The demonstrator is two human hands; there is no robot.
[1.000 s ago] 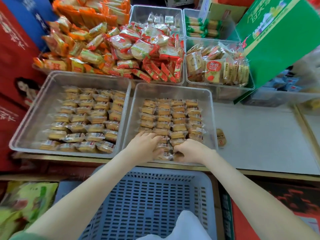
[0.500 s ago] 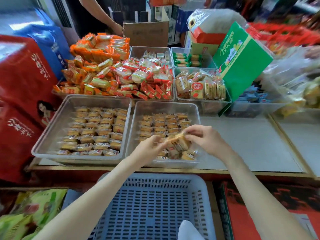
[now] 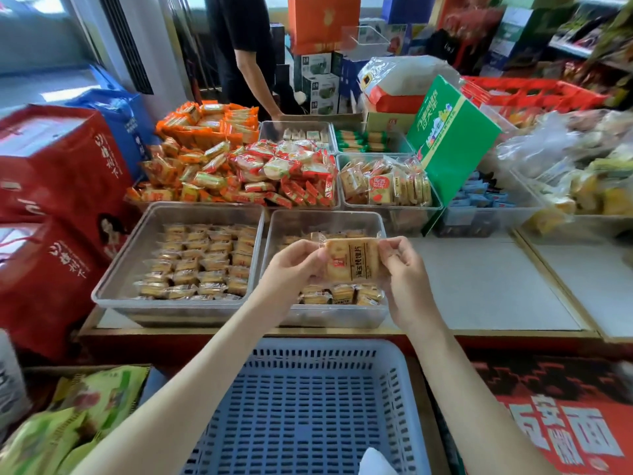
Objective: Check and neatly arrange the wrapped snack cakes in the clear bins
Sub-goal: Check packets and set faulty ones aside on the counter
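1. One wrapped snack cake is held up flat, printed face toward the camera, above the right clear bin and clear of the cakes lying in it.
2. The cake's 9 o'clock edge is pinched by the left hand, whose fingers are curled onto the wrapper.
3. The 3 o'clock edge is pinched in the same way by the right hand, thumb and fingertips closed on the wrapper.
4. At 6 o'clock from the held cake, a row of binned cakes is seen along the near side of the right clear bin.
5. At 9 o'clock, just beside it, the left clear bin is filled with tidy rows of like cakes.
6. Both bins are carried by the counter.
7. At 6 o'clock, below the counter's edge, a blue slotted basket is seen.
8. At 12 o'clock, red and orange snack packets are heaped; at 1 o'clock a green carton is tilted among further bins.
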